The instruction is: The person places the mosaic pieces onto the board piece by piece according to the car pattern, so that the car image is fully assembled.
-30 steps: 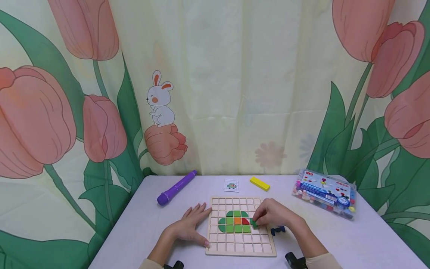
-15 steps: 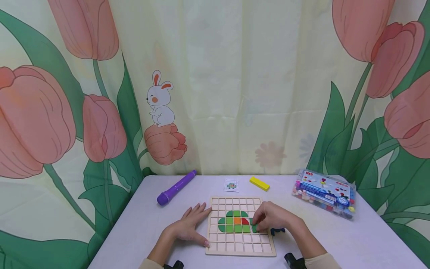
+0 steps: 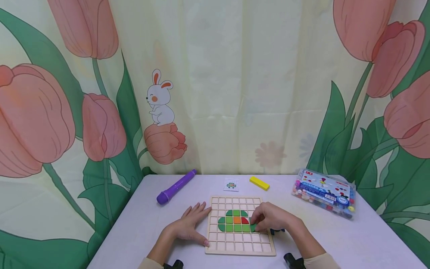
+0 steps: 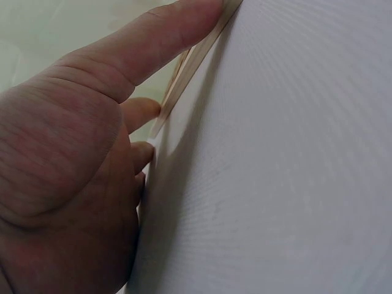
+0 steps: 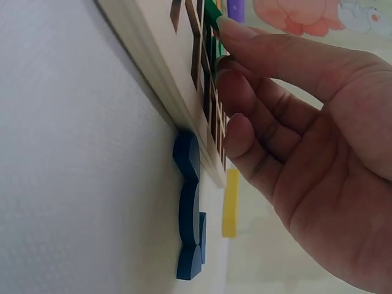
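A wooden grid board [image 3: 240,247] lies on the table, its cells partly filled with light green, dark green, orange and red tiles. At the right end of the pattern my right hand [image 3: 273,216] pinches a dark green tile [image 5: 212,15] low over the grid, thumb on it and fingers curled. My left hand [image 3: 188,226] spreads along the board's left side, thumb and fingertips at the wooden edge, as the thumb [image 4: 165,37] shows in the left wrist view. Several dark blue pieces [image 5: 188,205] sit just off the board's right edge, partly behind the right hand in the head view.
Behind the board lie a small card with a printed grid pattern [image 3: 231,185] and a yellow bar [image 3: 259,183]. A purple microphone-shaped stick [image 3: 176,188] is at the back left. A clear plastic box with a blue label [image 3: 324,193] stands at the back right.
The dark green tile in my right hand has shifted slightly left and now sits against the right end of the pattern. The left hand stays at the board's edge.
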Demonstrator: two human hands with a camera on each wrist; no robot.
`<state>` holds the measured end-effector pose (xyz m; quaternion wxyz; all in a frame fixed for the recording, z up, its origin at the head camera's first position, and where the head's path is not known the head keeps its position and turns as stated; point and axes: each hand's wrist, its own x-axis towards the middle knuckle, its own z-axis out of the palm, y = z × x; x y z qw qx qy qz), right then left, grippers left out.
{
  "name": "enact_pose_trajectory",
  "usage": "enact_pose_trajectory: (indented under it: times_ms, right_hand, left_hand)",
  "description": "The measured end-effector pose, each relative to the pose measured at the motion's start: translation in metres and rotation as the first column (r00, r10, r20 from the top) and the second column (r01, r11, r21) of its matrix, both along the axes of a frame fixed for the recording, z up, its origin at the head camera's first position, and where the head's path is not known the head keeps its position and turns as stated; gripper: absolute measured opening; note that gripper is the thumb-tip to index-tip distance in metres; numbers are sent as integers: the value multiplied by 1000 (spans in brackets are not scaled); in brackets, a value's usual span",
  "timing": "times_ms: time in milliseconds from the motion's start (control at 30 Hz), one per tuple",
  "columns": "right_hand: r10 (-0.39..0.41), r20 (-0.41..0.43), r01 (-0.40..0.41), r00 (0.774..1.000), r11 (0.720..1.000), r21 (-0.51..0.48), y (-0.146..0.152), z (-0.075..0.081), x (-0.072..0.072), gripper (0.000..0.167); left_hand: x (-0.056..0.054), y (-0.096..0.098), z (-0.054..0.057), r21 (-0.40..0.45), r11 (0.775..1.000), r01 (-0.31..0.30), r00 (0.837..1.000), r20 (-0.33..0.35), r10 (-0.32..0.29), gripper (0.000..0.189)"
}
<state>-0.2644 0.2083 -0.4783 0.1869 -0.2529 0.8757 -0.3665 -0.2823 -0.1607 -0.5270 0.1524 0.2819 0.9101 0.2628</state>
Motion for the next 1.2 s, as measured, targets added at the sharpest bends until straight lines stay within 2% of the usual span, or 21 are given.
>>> enact_pose_trajectory:
  times_ms: [333,600,1033,1200]
  right_hand:
    - [3,-10,-3,1000,1000,3,1,-3,-1,18]
    - [-27,-9,27,1000,1000,4,1,-3,-1,18]
    - [-116,-156,119,981,993,8,32,8,1,14]
    - [-137,-163,142,977,990,23,49,7,3,14]
  left_hand:
    - [1,-1,1,4,1000,12,1000,0,-12,122]
    - [1,-2,-1,3,1000,17,1000,-1,-17,122]
    - [2,0,1,5,1000,2,1000,5,-2,121]
    - [2,0,1,0,1000,-1,1000,5,1,121]
